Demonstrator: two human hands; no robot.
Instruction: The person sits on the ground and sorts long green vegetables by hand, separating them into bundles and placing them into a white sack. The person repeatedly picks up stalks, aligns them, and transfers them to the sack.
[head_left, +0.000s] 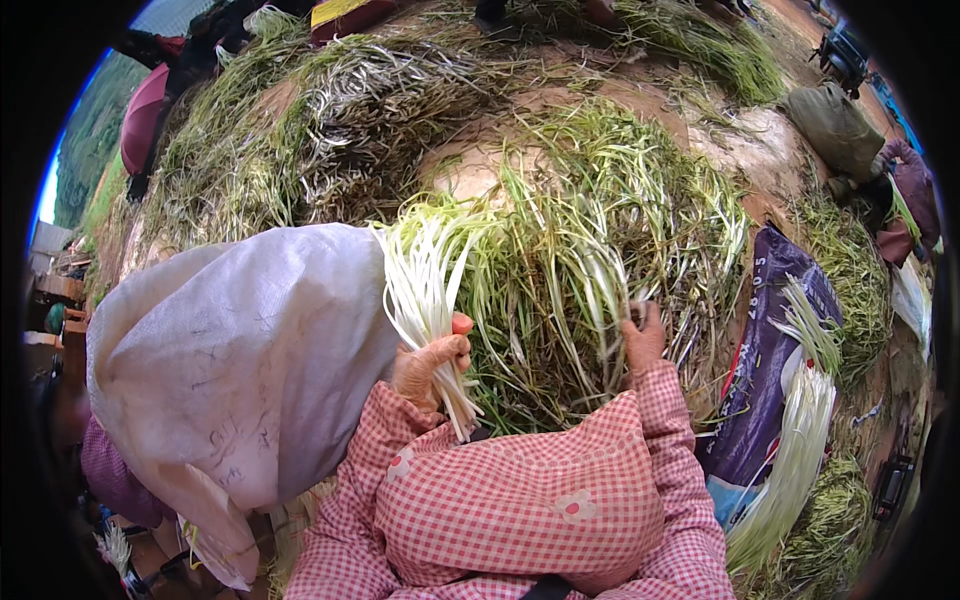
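Observation:
My left hand (431, 367) grips an upright bunch of blanched chives (424, 281), its white stalks fanning out above my fist and their cut-looking ends below it. To its right, my right hand (646, 334) is at the near edge of a loose heap of chives (577, 225). Its thumb and fingers are curled around thin stalks, blurred and partly hidden. The heap mixes green leaves, pale stems and brown withered strands. Below both hands, a red-and-white checked cloth (517, 487) with flower patches covers my lap.
A large white woven sack (240, 360) bulges at my left. On my right, a bundle of white chives (795, 442) lies against a purple printed bag (765, 360). More chives (390, 97) cover the ground ahead. A pink umbrella (144, 120) and other people (911, 195) are farther off.

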